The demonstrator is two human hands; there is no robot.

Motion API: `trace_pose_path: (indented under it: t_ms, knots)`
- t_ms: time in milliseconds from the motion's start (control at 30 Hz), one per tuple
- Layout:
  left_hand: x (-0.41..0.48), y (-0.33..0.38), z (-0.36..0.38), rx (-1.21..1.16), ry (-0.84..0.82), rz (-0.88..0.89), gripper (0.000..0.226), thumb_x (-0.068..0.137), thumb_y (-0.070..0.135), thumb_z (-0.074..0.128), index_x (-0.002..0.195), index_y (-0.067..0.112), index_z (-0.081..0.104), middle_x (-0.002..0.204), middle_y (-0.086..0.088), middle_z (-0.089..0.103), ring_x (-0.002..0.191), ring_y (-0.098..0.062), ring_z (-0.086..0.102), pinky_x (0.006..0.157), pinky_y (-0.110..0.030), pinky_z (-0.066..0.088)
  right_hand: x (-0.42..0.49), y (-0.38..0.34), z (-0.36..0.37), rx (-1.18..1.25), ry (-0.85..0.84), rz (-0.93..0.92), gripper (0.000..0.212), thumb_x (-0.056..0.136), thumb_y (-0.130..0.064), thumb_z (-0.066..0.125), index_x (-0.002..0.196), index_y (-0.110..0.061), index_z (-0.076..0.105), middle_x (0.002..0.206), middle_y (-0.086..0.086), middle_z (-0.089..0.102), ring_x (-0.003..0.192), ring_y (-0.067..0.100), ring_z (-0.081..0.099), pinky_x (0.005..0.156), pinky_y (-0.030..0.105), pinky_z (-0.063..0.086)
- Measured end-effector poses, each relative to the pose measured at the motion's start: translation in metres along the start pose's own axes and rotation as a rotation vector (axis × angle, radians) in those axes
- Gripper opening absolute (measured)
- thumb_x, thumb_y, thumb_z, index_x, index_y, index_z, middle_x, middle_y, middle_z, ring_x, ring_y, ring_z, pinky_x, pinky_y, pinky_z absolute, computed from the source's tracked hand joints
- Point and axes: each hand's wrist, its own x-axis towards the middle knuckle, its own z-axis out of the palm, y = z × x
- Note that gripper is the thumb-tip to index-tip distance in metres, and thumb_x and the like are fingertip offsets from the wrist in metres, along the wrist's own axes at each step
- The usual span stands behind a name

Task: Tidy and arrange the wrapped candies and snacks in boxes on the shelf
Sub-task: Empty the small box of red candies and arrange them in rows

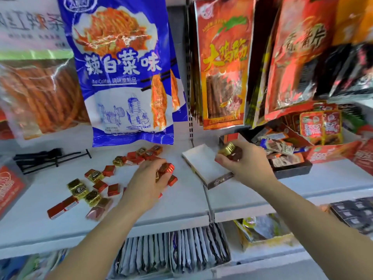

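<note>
Left hand (pixel 149 178): grips red foil-wrapped square candies (pixel 167 168), 9 o'clock of white flat box (pixel 203 164).
Right hand (pixel 245 164): pinches gold and brown foil-wrapped candies (pixel 230 150).

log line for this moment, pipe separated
left hand: grips red foil-wrapped candies on white shelf | right hand: holds gold and brown wrapped candies by white-lined open box | phase: gathering

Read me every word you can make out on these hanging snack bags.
"辣白菜味": large white characters on the blue plastic hanging bag.
"调味面制品": smaller, beneath it.
On the red-and-orange foil hanging bag, yellow characters start "大"; rest distorted.
Too blurred: gold and red wrapped candies, white sign.
</note>
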Motion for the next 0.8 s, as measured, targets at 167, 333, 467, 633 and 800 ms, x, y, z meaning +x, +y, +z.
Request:
trace_pose_path:
  t_ms: [167,333,467,633,800]
  knots:
    - [0.019,0.074,0.045,-0.160,-0.070,0.133,0.037,0.098,0.041,0.054,0.135,0.032,0.052,0.119,0.002,0.056,0.102,-0.015,0.055,0.087,-0.032,0.046,0.001,0.042,-0.046,-0.114,0.126,0.167,0.024,0.083,-0.038,0.074,0.071,-0.021,0.062,0.061,-0.007,0.063,0.059,0.010,0.058,0.049,0.024,0.036]
    - [0.043,0.118,0.070,-0.163,-0.088,0.200,0.039,0.099,0.038,0.053,0.137,0.027,0.053,0.125,-0.006,0.057,0.113,-0.025,0.055,0.095,-0.040,0.047,0.028,0.045,-0.034,-0.271,-0.040,0.146,0.034,0.083,-0.039,0.071,0.065,-0.023,0.047,0.058,-0.005,0.051,0.059,0.018,0.054,0.045,0.025,0.028]
    - [0.056,0.127,0.078,-0.191,-0.099,0.199,0.037,0.099,0.040,0.053,0.136,0.032,0.054,0.120,-0.005,0.058,0.101,-0.023,0.061,0.089,-0.035,0.048,0.040,0.052,-0.029,-0.190,-0.032,0.163,0.037,0.096,-0.042,0.057,0.115,-0.010,0.061,0.088,0.009,0.070,0.080,0.027,0.065,0.061,0.030,0.041]
    - [0.084,0.157,0.105,-0.212,-0.122,0.229,0.039,0.098,0.036,0.057,0.137,0.031,0.055,0.131,-0.003,0.057,0.117,-0.021,0.056,0.093,-0.032,0.046,0.022,0.077,-0.042,-0.075,0.140,0.194,0.033,0.104,-0.024,0.039,0.127,-0.015,0.060,0.105,0.010,0.071,0.094,0.030,0.065,0.072,0.035,0.045]
    - [0.106,0.188,0.120,-0.242,-0.157,0.180,0.054,0.089,0.033,0.072,0.139,0.022,0.055,0.131,-0.006,0.060,0.116,-0.023,0.057,0.092,-0.034,0.048,0.008,0.083,-0.051,0.091,0.203,0.238,0.022,0.099,-0.019,0.050,0.116,-0.017,0.064,0.096,-0.003,0.069,0.091,0.017,0.064,0.078,0.032,0.048]
